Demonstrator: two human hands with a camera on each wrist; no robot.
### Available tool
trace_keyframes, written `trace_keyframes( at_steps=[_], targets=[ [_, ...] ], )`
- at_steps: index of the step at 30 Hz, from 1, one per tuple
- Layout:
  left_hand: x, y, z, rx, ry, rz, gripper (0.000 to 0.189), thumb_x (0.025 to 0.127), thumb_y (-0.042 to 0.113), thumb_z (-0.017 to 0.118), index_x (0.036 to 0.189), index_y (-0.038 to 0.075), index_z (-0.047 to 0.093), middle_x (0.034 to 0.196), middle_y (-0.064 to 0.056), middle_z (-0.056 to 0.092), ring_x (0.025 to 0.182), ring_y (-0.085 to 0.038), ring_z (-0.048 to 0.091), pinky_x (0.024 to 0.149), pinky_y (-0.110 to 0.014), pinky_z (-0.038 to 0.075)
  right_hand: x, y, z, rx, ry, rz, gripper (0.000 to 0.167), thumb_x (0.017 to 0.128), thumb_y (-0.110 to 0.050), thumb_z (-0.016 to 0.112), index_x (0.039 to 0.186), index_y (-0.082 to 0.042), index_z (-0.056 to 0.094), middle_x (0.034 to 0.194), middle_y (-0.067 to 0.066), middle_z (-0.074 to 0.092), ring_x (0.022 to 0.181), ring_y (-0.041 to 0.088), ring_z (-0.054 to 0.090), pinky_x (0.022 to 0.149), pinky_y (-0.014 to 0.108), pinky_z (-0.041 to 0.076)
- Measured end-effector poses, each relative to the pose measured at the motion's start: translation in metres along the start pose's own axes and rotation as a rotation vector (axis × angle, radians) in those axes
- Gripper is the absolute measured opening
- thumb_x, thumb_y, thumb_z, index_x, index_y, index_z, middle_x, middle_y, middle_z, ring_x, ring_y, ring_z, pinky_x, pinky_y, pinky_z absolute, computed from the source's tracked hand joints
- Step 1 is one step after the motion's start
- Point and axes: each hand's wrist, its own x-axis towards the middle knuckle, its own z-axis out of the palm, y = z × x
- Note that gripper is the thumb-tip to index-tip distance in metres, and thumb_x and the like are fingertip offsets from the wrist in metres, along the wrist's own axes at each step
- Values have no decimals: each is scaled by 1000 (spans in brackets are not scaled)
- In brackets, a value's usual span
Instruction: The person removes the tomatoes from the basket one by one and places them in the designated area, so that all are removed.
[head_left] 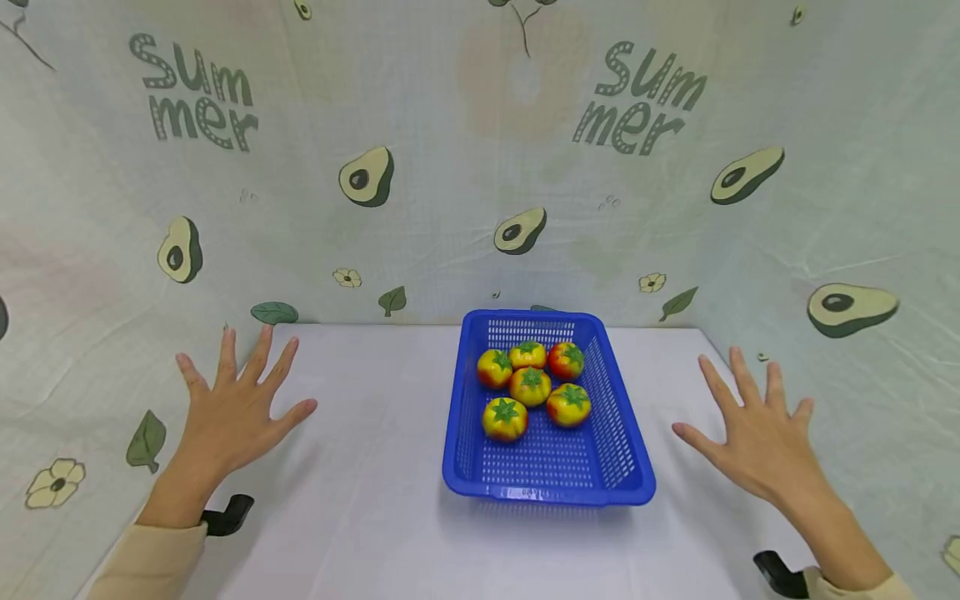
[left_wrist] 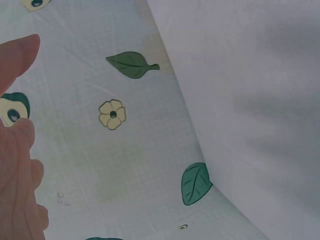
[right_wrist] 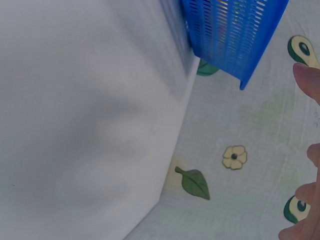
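A blue plastic basket (head_left: 551, 492) with slotted walls stands on the white table. In its back half sit several round yellow-and-red fruits with green star-shaped tops, such as a front-left fruit (head_left: 505, 419), a right-hand fruit (head_left: 568, 405) and a redder one (head_left: 566, 361). Well left of the basket, my left hand (head_left: 236, 412) is held over the table with its fingers spread, touching nothing. My right hand (head_left: 765, 437) is likewise spread, to the right of the basket and apart from it. The right wrist view catches the basket's side (right_wrist: 225, 40) and the right hand's fingertips (right_wrist: 307, 80).
The white table (head_left: 360, 450) ends at a back edge just behind the basket. A cloth (head_left: 435, 108) printed with avocados, leaves and lettering hangs behind it and along both sides. Each wrist carries a black strap-like piece, the left one (head_left: 228, 517) near the sleeve.
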Motion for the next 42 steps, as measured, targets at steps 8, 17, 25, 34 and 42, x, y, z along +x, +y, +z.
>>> trace_keyframes(
  at_steps=[8,17,25,34,42],
  targets=[
    [1,-1,3,-3,6,3,97,96,71,58,172,24,18,178,-15,3,159,-50,-18,107,-82,-27,-6,6,1,-6,-12,0,111,92,-74,64,172,-22,8,175,27,-1,149,72,-3,97,99,6],
    [0,1,1,-9,-1,-6,99,96,72,57,172,24,16,178,-17,6,159,-52,-17,107,-82,-27,7,-4,-7,-19,25,-21,112,91,-75,64,172,-21,9,175,26,1,151,70,2,100,98,9],
    [5,2,0,-14,20,8,98,96,72,57,171,23,20,177,-19,9,159,-55,-12,107,-84,-24,14,-17,-11,18,51,-28,110,92,-70,67,172,-22,10,176,24,1,151,70,2,104,96,6],
    [11,4,5,-19,17,30,98,96,72,58,171,21,21,177,-20,11,158,-57,-8,107,-84,-24,17,-26,-15,84,40,-43,107,95,-69,63,172,-18,10,177,23,0,153,66,4,107,93,7],
    [23,10,6,-17,25,57,96,96,71,58,171,22,23,177,-19,13,158,-57,-6,109,-85,-20,18,-36,-16,205,29,-43,106,97,-61,68,172,-15,9,175,27,7,151,65,19,104,90,25]
  ],
)
